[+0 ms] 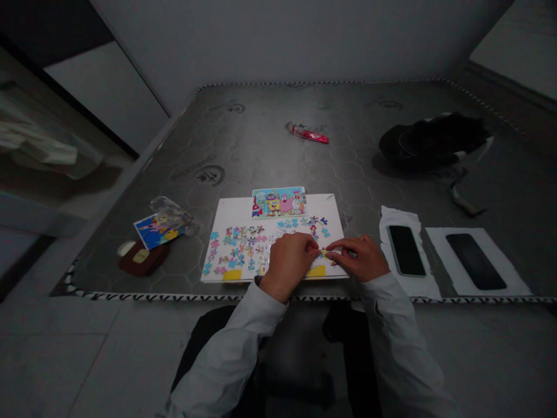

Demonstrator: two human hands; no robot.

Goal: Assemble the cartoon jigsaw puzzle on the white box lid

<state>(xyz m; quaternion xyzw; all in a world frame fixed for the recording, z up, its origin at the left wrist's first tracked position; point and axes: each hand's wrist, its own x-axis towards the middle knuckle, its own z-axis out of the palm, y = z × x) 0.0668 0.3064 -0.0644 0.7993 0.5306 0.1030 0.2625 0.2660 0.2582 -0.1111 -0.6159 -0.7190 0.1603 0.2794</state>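
Note:
My left hand (289,260) and my right hand (359,257) meet over the right part of a white board (221,215). Both are closed in pinches, fingertips almost touching around a small yellow jigsaw puzzle piece (322,253). Loose jigsaw pieces (237,253) in blue, pink and other colours lie scattered over the board's left half. More pieces (314,227) form a cluster just beyond my hands. A cartoon picture card (279,203) rests at the board's far edge. My left hand hides some of the pieces in the middle.
Right of the board, two phones (406,251) (476,261) lie on white cloths. A black bag (435,142) sits farther back. At left are a brown case (143,259), a picture card (159,230) and clear plastic (174,215). A red packaged item (308,134) lies beyond the board.

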